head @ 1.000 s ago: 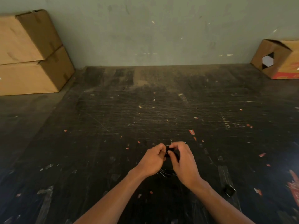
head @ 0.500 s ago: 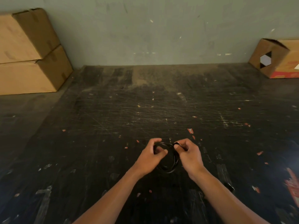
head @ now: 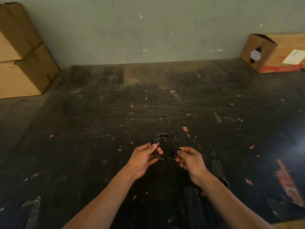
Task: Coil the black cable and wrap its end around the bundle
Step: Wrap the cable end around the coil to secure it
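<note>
a person's two bare hands hold a black cable (head: 165,147) just above a dark, scuffed floor (head: 115,113), w/ the cable already gathered into a small round coil of several loops. the left hand (head: 145,158) grips the coil's left side, thumb on top and fingers (head: 159,152) poking through the ring. the right hand (head: 189,158) pinches the cable's end, what looks like a dark plug, at the coil's right edge, fingertips closed on it. coil sits between both hands, clear of the floor as far as can be told.

stacked cardboard boxes (head: 21,52) stand at far left against a pale wall (head: 148,30); another box (head: 274,53) lies tipped at far right. bits of red and white debris dot the floor. a small dark item (head: 225,181) lies near the right wrist; can't tell what it is.

judging by the task, coiling looks about done and the wrap of the end round the bundle is not yet made. risks from here: if the left grip loosens while the right pulls the end across, loops could spring apart or slide out of round. pulling the tail too hard may squash the ring or leave too little free end to tuck, so the wrap unwinds. the free length left is hard to judge, w/ black cable on black floor hiding detail
</note>
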`<state>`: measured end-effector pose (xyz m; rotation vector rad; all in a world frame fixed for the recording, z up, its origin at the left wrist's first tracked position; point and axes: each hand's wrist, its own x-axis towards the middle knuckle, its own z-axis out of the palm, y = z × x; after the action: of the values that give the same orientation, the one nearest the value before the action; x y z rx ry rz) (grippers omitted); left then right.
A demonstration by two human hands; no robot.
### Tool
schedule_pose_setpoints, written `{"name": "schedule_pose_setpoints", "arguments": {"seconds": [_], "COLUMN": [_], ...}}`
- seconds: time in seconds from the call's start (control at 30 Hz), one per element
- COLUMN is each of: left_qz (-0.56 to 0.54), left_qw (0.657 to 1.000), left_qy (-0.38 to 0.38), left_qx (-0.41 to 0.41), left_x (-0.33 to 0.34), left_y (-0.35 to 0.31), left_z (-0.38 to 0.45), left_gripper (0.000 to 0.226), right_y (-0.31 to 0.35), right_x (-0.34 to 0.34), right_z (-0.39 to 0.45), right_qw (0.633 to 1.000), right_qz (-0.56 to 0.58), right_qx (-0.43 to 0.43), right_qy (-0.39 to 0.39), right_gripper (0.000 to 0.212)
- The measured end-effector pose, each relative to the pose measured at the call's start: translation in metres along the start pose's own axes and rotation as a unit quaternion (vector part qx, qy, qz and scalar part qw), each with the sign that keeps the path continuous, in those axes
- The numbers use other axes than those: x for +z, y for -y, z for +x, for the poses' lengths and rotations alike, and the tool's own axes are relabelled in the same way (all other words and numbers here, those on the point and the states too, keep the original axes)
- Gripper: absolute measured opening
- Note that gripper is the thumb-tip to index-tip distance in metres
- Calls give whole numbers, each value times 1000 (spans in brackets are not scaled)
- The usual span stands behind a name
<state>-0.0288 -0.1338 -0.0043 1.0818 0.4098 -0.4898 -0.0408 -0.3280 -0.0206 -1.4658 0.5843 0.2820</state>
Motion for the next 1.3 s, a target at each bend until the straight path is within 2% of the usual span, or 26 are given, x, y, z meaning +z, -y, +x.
{"name": "schedule_pose_setpoints", "arguments": {"seconds": [0.13,0.23,0.3,0.33,0.47,0.67,0.83,0.97,1.1,1.3], "left_qz": [54,83,95,97,127,169,222,251,281,224], "left_qw": [998,995,993,993,990,984,973,963,948,969], "left_qy": [-15,-21,-24,-23,-25,-19,-15,-21,-21,13], "left_qx": [31,51,62,64,60,56,59,100,146,108], "left_x": [10,16,20,22,27,33,31,33,34,21], "left_y": [-2,-2,0,2,12,23,23,15,5,-9], "left_z": [7,12,16,17,23,25,18,5,-8,-20], "left_gripper": [21,20,18,17,24,35,41,39,31,28], "right_y": [-5,-4,-6,-9,-27,-39,-16,14,30,42], "right_x": [-29,-65,-90,-101,-125,-124,-99,-57,-14,21], "right_z": [-2,-3,-8,-10,-19,-18,-14,-20,-31,-35], "right_qw": [984,922,868,853,858,896,925,933,921,877], "right_qz": [-168,-375,-488,-514,-503,-432,-358,-290,-240,-280], "right_qx": [-55,-74,-34,-13,54,12,-102,-213,-307,-376], "right_qy": [-16,-66,-86,-89,-95,-101,-76,-28,27,107], "right_gripper": [23,26,32,35,44,39,43,59,59,51]}}
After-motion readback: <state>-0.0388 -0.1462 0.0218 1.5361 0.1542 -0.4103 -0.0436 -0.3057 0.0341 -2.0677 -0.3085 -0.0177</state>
